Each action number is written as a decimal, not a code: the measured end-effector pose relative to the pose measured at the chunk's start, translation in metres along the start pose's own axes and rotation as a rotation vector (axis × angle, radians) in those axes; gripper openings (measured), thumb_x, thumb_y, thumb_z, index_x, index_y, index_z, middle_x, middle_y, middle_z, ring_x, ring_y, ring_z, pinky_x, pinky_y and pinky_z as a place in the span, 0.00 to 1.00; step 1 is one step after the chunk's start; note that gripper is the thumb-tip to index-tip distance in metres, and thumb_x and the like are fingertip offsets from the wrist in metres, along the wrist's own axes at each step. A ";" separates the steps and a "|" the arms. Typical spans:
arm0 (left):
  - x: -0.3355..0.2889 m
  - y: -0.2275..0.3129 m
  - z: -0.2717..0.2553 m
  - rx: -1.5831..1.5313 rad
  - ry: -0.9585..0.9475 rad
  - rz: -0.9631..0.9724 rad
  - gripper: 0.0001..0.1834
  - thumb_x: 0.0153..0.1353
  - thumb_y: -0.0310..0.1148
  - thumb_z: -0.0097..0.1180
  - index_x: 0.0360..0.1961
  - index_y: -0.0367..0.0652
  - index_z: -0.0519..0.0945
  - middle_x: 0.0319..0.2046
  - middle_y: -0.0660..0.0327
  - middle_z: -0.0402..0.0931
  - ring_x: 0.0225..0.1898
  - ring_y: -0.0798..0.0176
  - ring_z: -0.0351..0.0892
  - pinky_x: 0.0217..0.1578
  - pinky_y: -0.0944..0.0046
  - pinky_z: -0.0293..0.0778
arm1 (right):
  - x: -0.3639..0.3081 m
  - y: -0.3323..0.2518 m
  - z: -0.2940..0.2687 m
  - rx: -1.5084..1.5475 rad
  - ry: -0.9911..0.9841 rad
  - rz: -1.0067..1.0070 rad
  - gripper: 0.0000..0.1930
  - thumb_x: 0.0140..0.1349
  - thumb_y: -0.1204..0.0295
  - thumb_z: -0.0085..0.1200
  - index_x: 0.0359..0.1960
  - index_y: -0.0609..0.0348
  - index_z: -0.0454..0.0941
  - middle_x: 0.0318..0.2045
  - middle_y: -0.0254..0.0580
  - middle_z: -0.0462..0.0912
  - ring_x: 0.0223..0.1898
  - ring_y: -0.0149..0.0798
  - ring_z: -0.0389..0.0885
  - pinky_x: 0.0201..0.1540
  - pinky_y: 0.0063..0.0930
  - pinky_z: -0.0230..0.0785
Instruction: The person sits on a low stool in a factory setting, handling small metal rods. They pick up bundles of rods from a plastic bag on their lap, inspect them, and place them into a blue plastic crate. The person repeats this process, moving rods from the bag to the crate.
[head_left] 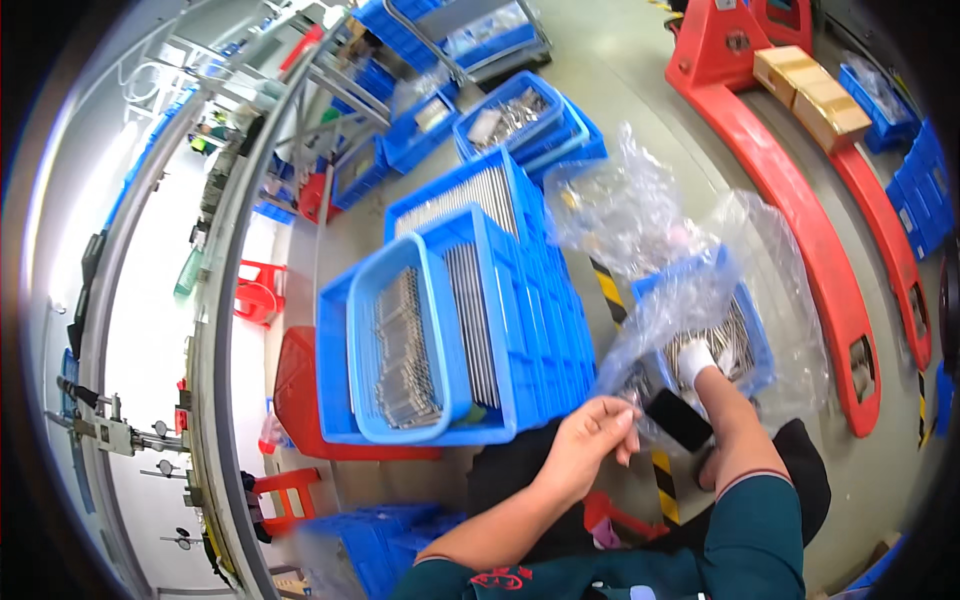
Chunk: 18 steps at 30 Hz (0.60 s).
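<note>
My left hand (592,445) is raised at the middle, fingers curled and thumb against the fingertips, beside the edge of a clear plastic bag (660,312). Whatever the pinch holds, if anything, cannot be made out. Over to the right, my right hand (696,358), in a white glove, reaches down into a blue bin (758,335) lined by the bag. Thin metal rods (738,338) lie loose in this bin, around the gloved fingers, which are hidden. A black flat rectangle (680,420), like a phone, lies between my two arms.
Left of my hands, stacked blue crates (545,330) hold rows of metal rods, with a light-blue basket (440,330) of metal parts on top. A red pallet jack (790,210) carrying cardboard boxes (812,95) stands at right. A metal-framed bench (235,300) runs along the left.
</note>
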<state>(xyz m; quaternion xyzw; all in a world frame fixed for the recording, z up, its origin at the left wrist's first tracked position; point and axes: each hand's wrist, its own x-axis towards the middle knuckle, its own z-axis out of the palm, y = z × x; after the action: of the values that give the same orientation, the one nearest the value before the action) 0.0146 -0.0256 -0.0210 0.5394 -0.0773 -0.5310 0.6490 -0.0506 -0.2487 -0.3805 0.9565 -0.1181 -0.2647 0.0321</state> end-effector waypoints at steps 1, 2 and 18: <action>-0.003 -0.003 -0.001 -0.024 0.000 -0.016 0.10 0.64 0.33 0.51 0.39 0.37 0.74 0.24 0.59 0.75 0.24 0.70 0.72 0.26 0.72 0.69 | -0.007 -0.003 0.003 -0.114 -0.029 -0.016 0.12 0.57 0.66 0.48 0.36 0.49 0.84 0.39 0.36 0.83 0.41 0.40 0.81 0.33 0.43 0.70; -0.003 -0.003 -0.002 -0.045 0.001 -0.034 0.09 0.65 0.33 0.51 0.40 0.37 0.74 0.25 0.59 0.75 0.24 0.70 0.72 0.26 0.72 0.69 | -0.003 -0.003 0.001 -0.116 -0.081 0.006 0.12 0.57 0.65 0.49 0.38 0.49 0.83 0.39 0.36 0.83 0.41 0.40 0.81 0.30 0.46 0.70; -0.006 0.000 0.001 0.001 -0.053 -0.005 0.11 0.65 0.34 0.50 0.41 0.36 0.73 0.25 0.59 0.75 0.24 0.71 0.71 0.27 0.73 0.69 | -0.017 -0.010 0.000 -0.105 -0.283 0.059 0.10 0.53 0.66 0.52 0.33 0.49 0.85 0.30 0.34 0.85 0.29 0.42 0.83 0.16 0.48 0.65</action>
<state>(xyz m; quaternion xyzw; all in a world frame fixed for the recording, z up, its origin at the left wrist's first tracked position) 0.0114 -0.0215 -0.0183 0.5257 -0.0935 -0.5466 0.6450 -0.0624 -0.2349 -0.3734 0.9028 -0.1356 -0.4015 0.0732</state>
